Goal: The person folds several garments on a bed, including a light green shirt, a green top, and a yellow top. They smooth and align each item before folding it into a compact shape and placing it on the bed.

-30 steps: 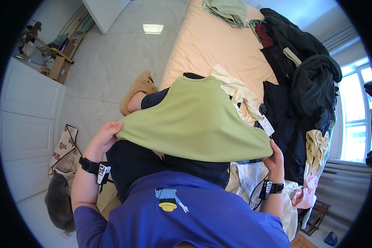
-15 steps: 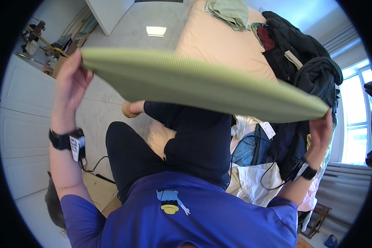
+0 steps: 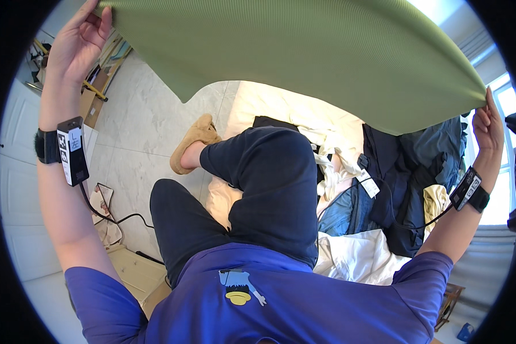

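- While both arms are reaching overhead, a green garment (image 3: 304,57) is stretching flat across the top, above the bed (image 3: 281,109).
- Left hand (image 3: 77,40) is gripping its left edge, fingers clamped together.
- Right hand (image 3: 487,123) is pinching its right corner.
- Tan slipper (image 3: 195,140) is resting on the floor.

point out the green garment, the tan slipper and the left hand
green garment (image 3: 304,57), head view, middle of the spread cloth
tan slipper (image 3: 192,140), head view, top of the slipper on the raised foot
left hand (image 3: 80,40), head view, palm, fingers gripping the cloth's corner
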`<state>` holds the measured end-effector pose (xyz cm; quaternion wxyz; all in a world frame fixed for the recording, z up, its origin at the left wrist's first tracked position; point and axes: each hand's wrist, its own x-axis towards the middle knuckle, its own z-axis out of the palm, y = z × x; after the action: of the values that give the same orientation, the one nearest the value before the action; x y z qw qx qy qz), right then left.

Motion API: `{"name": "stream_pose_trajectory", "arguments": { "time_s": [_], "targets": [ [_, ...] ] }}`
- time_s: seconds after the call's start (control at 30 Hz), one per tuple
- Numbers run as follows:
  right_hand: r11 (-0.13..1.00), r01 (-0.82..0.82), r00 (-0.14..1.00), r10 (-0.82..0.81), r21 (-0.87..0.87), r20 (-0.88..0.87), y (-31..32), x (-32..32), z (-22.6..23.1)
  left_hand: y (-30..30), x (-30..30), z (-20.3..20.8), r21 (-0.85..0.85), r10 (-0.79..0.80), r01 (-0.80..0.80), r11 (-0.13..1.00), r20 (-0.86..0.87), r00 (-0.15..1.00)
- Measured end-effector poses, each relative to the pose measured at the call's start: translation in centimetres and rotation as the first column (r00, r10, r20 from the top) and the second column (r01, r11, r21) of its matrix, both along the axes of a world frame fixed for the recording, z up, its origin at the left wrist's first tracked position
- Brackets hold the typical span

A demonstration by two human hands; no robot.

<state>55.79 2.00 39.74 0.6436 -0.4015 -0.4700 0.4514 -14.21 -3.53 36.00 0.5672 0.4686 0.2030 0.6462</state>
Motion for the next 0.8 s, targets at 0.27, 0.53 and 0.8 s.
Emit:
{"name": "stream_pose_trajectory", "arguments": {
  "time_s": [0.27,0.53,0.8],
  "targets": [
    [0.998,-0.025,0.972,0.011,-0.055,-0.235,2.0,0.1,-0.7,1.5,-0.6,0.5,-0.024,0.196,-0.201,0.979,-0.134,0.971],
    [0.996,-0.086,0.952,0.071,-0.037,-0.298,-0.1,0.8,-4.3,0.1,1.5,-1.6,-0.090,0.176,-0.181,0.979,-0.065,0.982],
    [0.973,0.210,0.892,-0.232,-0.097,-0.389,-19.8,0.8,-18.0,-19.0,3.7,-15.4,0.014,0.081,-0.082,0.997,-0.375,0.923]
  ]
}}
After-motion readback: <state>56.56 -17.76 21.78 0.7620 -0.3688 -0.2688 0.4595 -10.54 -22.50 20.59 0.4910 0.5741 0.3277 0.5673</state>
